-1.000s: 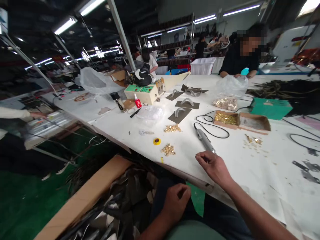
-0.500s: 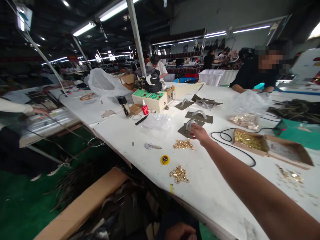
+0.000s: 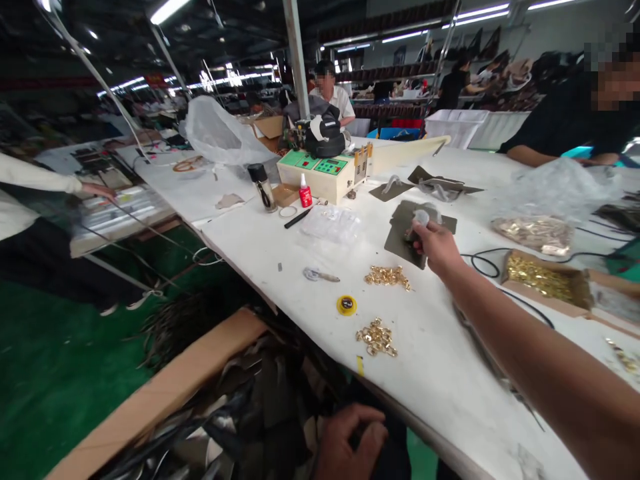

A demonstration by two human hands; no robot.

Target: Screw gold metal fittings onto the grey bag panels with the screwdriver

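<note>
Nearer than the yellow disc (image 3: 347,305), the left hand (image 3: 351,440) curls loosely; I cannot tell its contents. 1 of 2 gold heaps (image 3: 377,337) lies near-right of the disc. Beyond it, rightward, the right hand (image 3: 434,244) is closed on a dark panel's pale handle (image 3: 422,217).

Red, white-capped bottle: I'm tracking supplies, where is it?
In the head view, the red, white-capped bottle stands just left of centre on the white table, in front of the green-topped cream machine.
</note>
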